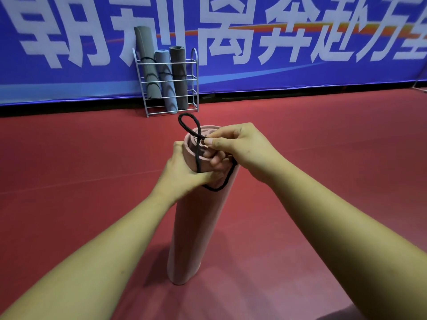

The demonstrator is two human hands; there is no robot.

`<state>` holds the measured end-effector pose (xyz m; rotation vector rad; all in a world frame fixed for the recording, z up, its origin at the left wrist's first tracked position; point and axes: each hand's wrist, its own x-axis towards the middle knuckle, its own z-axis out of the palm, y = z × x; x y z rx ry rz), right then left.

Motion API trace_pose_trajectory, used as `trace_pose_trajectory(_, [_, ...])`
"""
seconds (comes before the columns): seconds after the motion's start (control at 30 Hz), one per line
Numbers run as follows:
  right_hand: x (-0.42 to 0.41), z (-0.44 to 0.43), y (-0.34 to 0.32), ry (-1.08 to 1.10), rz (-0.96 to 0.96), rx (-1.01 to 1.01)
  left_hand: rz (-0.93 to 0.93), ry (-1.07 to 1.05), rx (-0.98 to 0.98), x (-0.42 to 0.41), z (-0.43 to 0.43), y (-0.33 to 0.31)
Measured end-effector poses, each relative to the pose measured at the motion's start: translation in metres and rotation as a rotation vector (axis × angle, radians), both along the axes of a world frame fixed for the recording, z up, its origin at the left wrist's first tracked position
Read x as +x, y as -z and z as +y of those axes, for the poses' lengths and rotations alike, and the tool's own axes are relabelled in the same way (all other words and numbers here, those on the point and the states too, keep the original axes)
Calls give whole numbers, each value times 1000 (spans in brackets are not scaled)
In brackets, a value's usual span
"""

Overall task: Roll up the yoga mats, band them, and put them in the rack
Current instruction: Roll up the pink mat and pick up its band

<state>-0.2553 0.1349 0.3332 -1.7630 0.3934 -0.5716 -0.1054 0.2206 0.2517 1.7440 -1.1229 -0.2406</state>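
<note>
A rolled pink yoga mat (196, 227) stands upright on the red floor in front of me. My left hand (184, 174) grips the roll near its top end. My right hand (238, 146) pinches a black elastic band (196, 155) at the top rim; part of the band circles the roll below my fingers and a loop of it sticks up past the rim. Against the blue wall stands a metal wire rack (168, 88) with three rolled mats upright in it: a grey mat (149, 65), a blue-grey mat (166, 79) and a dark grey mat (179, 77).
Red sports flooring (323, 181) spreads all around. A blue banner (277, 42) with large white characters covers the wall behind the rack. The right part of the rack holds no mat.
</note>
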Motion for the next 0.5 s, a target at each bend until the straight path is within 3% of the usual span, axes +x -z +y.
trace_pose_trajectory(0.17, [6,-20,-23,138,46,-241,20,-34,-1,-8,5,-3])
trace_pose_trajectory(0.33, [35,-36,-41,81,234,-415,11,7,-25,-10,7,-1])
trace_pose_trajectory(0.5, [54,-80,-43,276,314,-358,25,35,-110,-7,10,5])
